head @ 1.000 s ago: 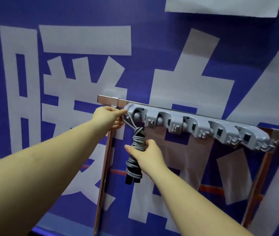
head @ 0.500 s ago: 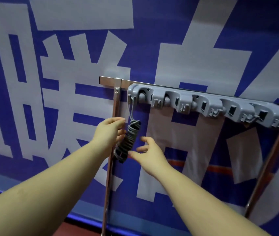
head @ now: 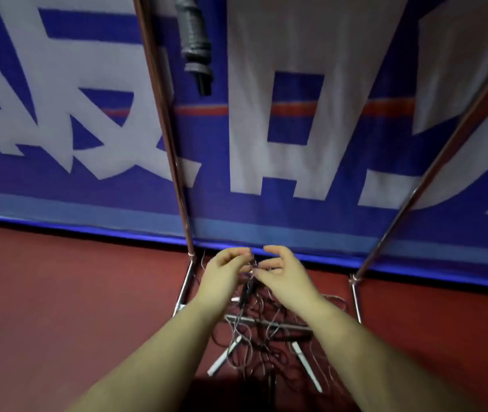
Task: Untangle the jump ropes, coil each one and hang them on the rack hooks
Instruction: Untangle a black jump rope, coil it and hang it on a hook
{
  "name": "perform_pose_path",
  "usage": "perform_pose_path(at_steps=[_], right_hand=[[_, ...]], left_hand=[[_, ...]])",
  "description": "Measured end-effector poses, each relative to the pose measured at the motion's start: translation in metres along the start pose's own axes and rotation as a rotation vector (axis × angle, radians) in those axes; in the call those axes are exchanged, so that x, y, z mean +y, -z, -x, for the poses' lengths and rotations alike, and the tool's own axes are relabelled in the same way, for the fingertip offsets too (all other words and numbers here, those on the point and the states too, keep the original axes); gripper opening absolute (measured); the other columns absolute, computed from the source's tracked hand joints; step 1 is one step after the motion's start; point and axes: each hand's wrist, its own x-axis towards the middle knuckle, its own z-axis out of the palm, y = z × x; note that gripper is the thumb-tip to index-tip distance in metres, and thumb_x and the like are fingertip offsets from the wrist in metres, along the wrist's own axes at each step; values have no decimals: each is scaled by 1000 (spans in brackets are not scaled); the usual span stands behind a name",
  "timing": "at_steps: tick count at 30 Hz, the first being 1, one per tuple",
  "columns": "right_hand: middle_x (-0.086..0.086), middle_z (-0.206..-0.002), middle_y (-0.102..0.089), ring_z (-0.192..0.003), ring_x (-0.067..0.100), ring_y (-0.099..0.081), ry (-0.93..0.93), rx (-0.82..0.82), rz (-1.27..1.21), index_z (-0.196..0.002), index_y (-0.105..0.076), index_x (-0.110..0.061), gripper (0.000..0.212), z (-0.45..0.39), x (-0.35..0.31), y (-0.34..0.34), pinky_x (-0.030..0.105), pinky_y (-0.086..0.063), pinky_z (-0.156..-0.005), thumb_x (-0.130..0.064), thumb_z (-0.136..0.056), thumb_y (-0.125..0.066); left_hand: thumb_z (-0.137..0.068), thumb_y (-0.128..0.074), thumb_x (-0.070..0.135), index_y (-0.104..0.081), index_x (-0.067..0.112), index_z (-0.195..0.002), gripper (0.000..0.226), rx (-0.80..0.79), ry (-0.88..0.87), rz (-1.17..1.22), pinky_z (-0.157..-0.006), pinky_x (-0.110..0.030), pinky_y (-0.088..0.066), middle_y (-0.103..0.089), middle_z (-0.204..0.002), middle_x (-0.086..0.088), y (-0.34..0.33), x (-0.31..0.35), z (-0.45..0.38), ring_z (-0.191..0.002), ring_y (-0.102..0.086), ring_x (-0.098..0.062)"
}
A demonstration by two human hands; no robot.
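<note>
One coiled rope (head: 194, 40) now hangs high above. Both hands have dropped: left hand (head: 225, 273) and right hand (head: 281, 275) pinch a cord from the tangled ropes (head: 263, 337) below.

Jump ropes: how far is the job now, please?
Done: one coiled rope hangs at the top. In hand: the left hand and right hand pick at a cord above the tangled pile on the floor. Left: that pile, uncoiled.
</note>
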Motion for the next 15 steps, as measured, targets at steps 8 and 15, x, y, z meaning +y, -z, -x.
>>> perform_pose_path(at_steps=[8, 15], right_hand=[[3, -105, -63, -92, 18, -61, -412, 31, -96, -118, -53, -15, 41, 25, 162, -20, 27, -47, -74, -20, -81, -70], [-1, -101, -65, -91, 17, -62, -486, 39, -43, -111, -58, -18, 34, -37, 222, -32, 34, -48, -83, -29, -80, -69]], left_hand=[[-93, -52, 8, -58, 11, -86, 10, 112, 391, -42, -64, -25, -44, -58, -83, -6, 22, -140, -13, -71, -54, -16], [-91, -55, 7, -60, 13, -87, 9, 89, 407, -226, -61, -24, -40, -60, -76, -1, 26, -197, -77, -68, -54, -15]])
